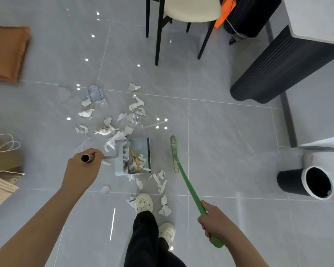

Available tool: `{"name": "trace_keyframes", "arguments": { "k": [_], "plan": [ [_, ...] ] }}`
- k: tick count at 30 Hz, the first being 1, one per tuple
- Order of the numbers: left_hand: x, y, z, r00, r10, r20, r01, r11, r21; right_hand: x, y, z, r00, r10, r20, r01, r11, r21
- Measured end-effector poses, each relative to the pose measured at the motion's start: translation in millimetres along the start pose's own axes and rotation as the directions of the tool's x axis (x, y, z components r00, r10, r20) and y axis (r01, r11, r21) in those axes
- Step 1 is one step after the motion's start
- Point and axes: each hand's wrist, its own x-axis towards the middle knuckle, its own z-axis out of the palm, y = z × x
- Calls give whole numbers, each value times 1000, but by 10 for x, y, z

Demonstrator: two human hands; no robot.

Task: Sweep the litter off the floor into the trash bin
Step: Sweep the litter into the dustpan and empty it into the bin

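My left hand (83,166) grips the metal handle of a pale blue dustpan (132,157) that rests on the grey floor and holds some paper scraps. My right hand (213,220) holds the green broom (185,182) by its handle; the broom head lies just right of the dustpan. Torn white paper litter (112,124) is scattered beyond and to the left of the pan, more paper scraps (159,182) lie in front of it near my shoes. A clear plastic lid (94,94) lies at the far edge of the litter. The black trash bin (307,183) stands at the right.
A chair (181,16) with black legs stands ahead. A dark ribbed table base (278,68) and white counter are at the right. An orange cushion (6,53) lies far left, paper bags with rope handles (2,157) at the left edge. My shoes (144,202) stand below the pan.
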Motion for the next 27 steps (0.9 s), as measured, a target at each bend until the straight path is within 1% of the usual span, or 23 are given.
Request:
{"name": "trace_keyframes", "arguments": {
  "k": [5,8,12,17,21,24,27],
  "plan": [
    [-311,-181,-94,1000,19,-21,-18,998,62,-105,468,251,997,79,-8,-79,996,-35],
    [-439,-316,-246,999,43,-14,-41,990,136,-175,639,428,994,106,-29,-108,990,-85],
    [-550,-598,-495,999,40,-7,-38,978,206,-290,718,720,986,160,-55,-164,982,-93],
    [-512,-1062,-775,998,28,60,-46,946,320,-316,659,1204,968,231,-96,-238,969,-63],
    [-488,-1367,-966,994,19,104,-49,952,302,-277,544,1602,960,264,-98,-258,964,70],
    [-475,-1547,-990,989,-24,147,-18,960,279,-277,291,1949,968,241,-67,-239,971,29],
    [-477,-1664,-934,984,-85,156,48,973,226,-208,6,2343,987,162,-8,-162,985,-53]
  ]
}}
